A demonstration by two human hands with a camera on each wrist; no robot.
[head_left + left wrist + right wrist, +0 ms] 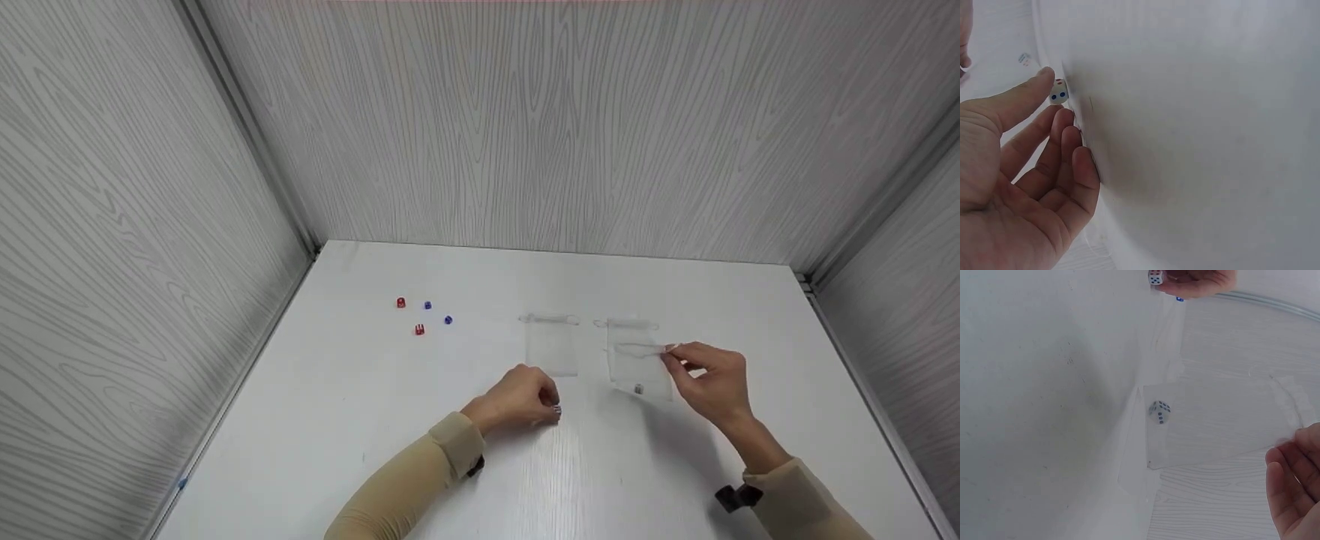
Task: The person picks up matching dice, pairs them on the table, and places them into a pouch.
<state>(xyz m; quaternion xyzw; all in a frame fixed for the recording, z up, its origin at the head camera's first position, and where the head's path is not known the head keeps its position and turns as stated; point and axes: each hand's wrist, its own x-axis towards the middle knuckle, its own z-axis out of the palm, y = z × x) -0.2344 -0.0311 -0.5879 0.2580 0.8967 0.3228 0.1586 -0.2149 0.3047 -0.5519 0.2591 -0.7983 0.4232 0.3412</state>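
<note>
Low over the front middle of the table, my left hand (pixel 517 397) pinches a white die (pixel 1058 91) between thumb and fingertip. Red and blue dots show on its faces. To the right, my right hand (pixel 712 379) grips the top edge of a sheer drawstring pouch (pixel 645 367), which hangs tilted. Near its bottom, a white die with dark dots (pixel 1159 412) shows through the fabric. A second sheer pouch (pixel 551 349) lies flat just beyond my left hand. Another pouch (pixel 630 325) lies partly hidden behind the held one.
Two red dice (pixel 401 303) and two small blue dice (pixel 448 320) lie on the white table (pixel 315 390), left of the pouches. Grey wood-grain panels (pixel 510 135) stand at the back and both sides.
</note>
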